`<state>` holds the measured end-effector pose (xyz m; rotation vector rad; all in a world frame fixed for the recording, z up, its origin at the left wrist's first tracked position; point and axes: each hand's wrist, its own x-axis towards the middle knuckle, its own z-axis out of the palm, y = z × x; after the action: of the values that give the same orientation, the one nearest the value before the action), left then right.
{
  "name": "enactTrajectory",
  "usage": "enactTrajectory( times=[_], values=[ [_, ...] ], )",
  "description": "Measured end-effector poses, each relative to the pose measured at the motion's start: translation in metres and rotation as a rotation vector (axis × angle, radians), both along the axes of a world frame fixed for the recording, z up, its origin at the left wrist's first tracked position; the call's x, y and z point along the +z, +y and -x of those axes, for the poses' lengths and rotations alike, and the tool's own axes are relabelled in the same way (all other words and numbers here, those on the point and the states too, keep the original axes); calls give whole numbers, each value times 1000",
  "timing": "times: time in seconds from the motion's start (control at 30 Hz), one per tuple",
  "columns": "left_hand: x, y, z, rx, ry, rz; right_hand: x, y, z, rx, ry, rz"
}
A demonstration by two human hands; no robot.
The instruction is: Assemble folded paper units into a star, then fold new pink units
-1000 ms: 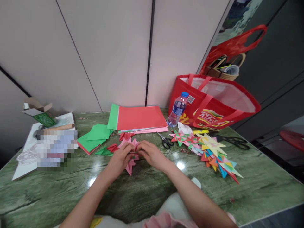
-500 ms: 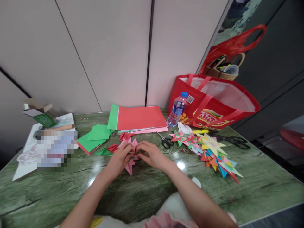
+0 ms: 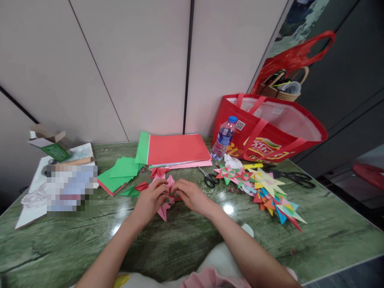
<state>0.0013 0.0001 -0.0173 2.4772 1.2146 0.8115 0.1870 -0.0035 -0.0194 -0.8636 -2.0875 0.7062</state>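
Writing: the red tote bag [image 3: 271, 133] carries large stylised white characters on its front, not securely readable from here, with a line of small letters below them and a QR code [image 3: 240, 125] higher up. The clear bottle [image 3: 221, 150], blue-capped, wears a blue label [image 3: 225, 136] with white print too small to read; it stands before the bag and hides part of its front. The open green box [image 3: 57, 151] at far left bears pale print, also illegible. Next to it, a blurred mosaic covers an item on the white board [image 3: 27, 214], so any lettering there is lost. Centre of the green table [image 3: 75, 248]: the pink folded paper [image 3: 163, 212] lies low between both hands, points spreading outward. Left hand [image 3: 151, 195]: fingers curled, thumb and forefinger nearly together, pinching it. Right hand [image 3: 190, 193]: fingers bent, tips drawn together on its right side; exact fold hidden. Both hands cover its middle. Left of it lie a red folded piece [image 3: 141, 186] and a green folded piece [image 3: 129, 192]; beyond these, green paper squares [image 3: 123, 168]. Behind: a red sheet [image 3: 180, 149] atop a stack. To the right: small scissors [image 3: 207, 174], then multicoloured paper stars [image 3: 235, 176] near a yellow tube [image 3: 253, 166].
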Motion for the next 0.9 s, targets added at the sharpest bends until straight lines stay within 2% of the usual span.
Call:
enactTrajectory(
  times=[0.23, 0.43, 0.6, 0.77, 0.9],
  values=[
    [9, -2, -5, 39, -243, 114, -6, 1, 3, -153, 106, -94],
    [9, 0, -6, 127, -392, 177, -8, -1, 8, -182, 215, -217],
    [10, -2, -6, 129, -434, 221, -14, -1, 11, -249, 282, -244],
    [9, -3, -8, 145, -449, 218, -18, -1, 9, -210, 214, -300],
    [10, -2, -8, 132, -415, 183, -17, 1, 9, -181, 246, -274]
  ],
)
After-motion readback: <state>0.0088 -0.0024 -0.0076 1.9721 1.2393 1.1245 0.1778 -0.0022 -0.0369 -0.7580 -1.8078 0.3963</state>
